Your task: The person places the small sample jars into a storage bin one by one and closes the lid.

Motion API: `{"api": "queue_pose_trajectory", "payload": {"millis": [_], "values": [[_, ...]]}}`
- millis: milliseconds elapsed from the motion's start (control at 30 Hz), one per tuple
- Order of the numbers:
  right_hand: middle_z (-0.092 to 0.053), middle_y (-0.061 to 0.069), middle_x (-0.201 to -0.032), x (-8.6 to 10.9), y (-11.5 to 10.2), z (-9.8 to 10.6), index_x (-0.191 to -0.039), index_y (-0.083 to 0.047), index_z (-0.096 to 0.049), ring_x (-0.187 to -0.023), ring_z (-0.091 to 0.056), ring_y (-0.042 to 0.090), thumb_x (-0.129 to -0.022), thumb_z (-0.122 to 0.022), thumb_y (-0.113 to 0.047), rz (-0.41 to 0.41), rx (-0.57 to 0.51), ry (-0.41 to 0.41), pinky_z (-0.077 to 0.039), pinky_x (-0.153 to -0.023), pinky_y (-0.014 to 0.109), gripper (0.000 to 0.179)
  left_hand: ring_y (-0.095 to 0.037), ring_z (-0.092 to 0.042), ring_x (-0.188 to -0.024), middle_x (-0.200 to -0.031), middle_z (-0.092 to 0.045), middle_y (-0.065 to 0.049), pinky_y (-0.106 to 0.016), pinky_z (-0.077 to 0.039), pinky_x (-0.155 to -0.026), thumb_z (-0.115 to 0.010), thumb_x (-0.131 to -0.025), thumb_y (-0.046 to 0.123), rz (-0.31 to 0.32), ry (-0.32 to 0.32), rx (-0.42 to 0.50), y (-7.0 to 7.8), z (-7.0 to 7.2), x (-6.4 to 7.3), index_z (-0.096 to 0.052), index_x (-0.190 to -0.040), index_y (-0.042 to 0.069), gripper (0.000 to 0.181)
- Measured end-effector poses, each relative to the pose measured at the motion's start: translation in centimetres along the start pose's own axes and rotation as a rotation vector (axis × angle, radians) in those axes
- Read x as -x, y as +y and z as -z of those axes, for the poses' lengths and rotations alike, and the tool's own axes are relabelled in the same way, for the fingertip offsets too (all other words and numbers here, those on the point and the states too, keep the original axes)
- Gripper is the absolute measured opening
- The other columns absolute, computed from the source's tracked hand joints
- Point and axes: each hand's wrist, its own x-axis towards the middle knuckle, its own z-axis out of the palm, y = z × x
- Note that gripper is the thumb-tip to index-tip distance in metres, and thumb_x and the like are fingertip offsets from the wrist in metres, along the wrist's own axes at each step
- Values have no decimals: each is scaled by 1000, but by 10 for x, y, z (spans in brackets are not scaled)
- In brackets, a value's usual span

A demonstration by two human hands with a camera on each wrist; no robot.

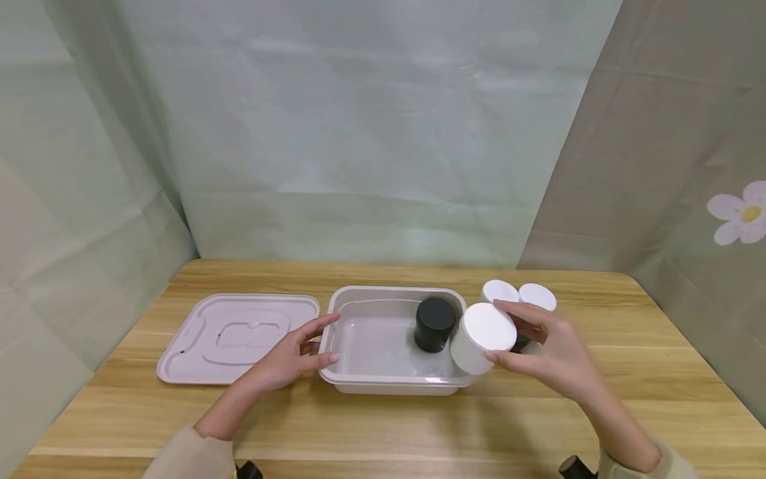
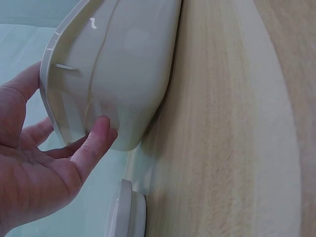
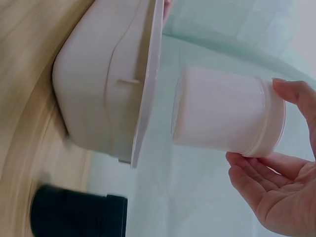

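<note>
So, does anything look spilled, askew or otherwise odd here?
Nothing stands out: the black jar stands in the plastic tub, the lid lies flat alongside, the right hand holds the white jar; no spill shows.

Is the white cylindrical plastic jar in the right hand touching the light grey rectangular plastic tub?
Apart. The right wrist view shows a clear gap between the white jar and the grey tub's rim.

The right hand point(image 1: 547, 342) partly hides a rear jar point(image 1: 538, 295); the head view's right edge crops the flower point(image 1: 742, 214).
</note>
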Motion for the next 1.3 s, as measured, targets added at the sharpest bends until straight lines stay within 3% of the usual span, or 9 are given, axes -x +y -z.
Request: {"api": "queue_pose_trajectory", "payload": {"millis": [67, 300, 433, 533, 733, 967, 1300], "values": [[-61, 18, -113, -5, 0, -4, -114, 6, -59, -94, -59, -2, -61, -82, 0, -2, -14, -14, -47, -78, 15, 58, -41, -47, -116, -139, -29, -28, -28, -49, -78, -68, -83, 18, -3, 0, -2, 0, -1, 0, -29, -141, 2, 72], [-62, 17, -108, -17, 6, -20, -112, 6, -61, -92, -61, 3, -62, -82, -4, 6, -42, -45, -49, -78, 19, 55, -42, -46, -115, -138, -29, -29, -28, -49, -78, -68, -83, 18, -10, -6, -4, -1, -2, -2, -29, -141, 2, 72], [-62, 15, -109, -19, 12, -31, -112, 5, -61, -97, -62, 16, -62, -83, -8, -25, -40, -75, -48, -81, 24, 56, -41, -47, -114, -138, -31, -29, -28, -49, -77, -68, -83, 18, -4, -2, -3, -1, -2, -2, -29, -141, 2, 72], [-64, 13, -109, -19, 16, -39, -112, 3, -62, -101, -61, 24, -60, -84, -13, -52, 20, -84, -48, -83, 30, 58, -41, -48, -114, -138, -31, -28, -28, -49, -77, -68, -83, 18, -2, 0, -3, -1, -2, -2, -29, -141, 2, 72], [-66, 11, -104, -17, 24, -50, -108, -1, -66, -100, -60, 25, -57, -86, -20, -27, 139, -89, -49, -83, 39, 58, -41, -48, -114, -137, -32, -28, -28, -49, -78, -68, -83, 18, 0, 2, -6, 0, -3, -2, -29, -141, 3, 71], [-68, 6, -100, -13, 33, -57, -106, -3, -67, -85, -59, 14, -55, -86, -21, 17, 224, -111, -47, -71, 29, 56, -39, -49, -114, -138, -32, -27, -28, -49, -78, -68, -82, 18, 3, 7, -14, 0, -2, -1, -30, -140, 3, 71], [-67, 5, -102, -13, 35, -58, -106, -2, -67, -96, -61, 20, -58, -84, -25, 36, 290, -185, -48, -79, 32, 56, -39, -48, -114, -138, -32, -27, -28, -49, -78, -68, -82, 18, 11, 12, -14, 0, -2, -2, -31, -141, 4, 71]]}}
